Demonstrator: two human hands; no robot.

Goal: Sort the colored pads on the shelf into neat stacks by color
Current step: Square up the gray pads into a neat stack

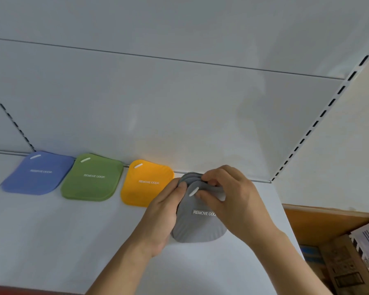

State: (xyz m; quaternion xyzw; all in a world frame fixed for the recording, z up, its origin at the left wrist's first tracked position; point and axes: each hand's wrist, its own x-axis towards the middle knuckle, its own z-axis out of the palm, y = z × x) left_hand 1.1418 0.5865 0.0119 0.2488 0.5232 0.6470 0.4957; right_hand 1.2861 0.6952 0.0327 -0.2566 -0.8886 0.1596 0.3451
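Observation:
Along the back of the white shelf (pixel 73 231) lie a blue pad stack (pixel 37 174), a green pad stack (pixel 93 177) and a yellow pad stack (pixel 148 184), each marked REMOVE ODOR. Right of them sits a fanned pile of grey pads (pixel 197 228). My left hand (pixel 164 216) grips the pile's left edge, thumb on top. My right hand (pixel 230 199) pinches the upper edges of the grey pads from the right, hiding the pile's right side.
The shelf's back wall rises just behind the pads, with slotted uprights at left (pixel 13 122) and right (pixel 320 118). Past the shelf's right end stand cardboard boxes (pixel 341 258) lower down. A red strip (pixel 19 290) runs along the shelf's front edge.

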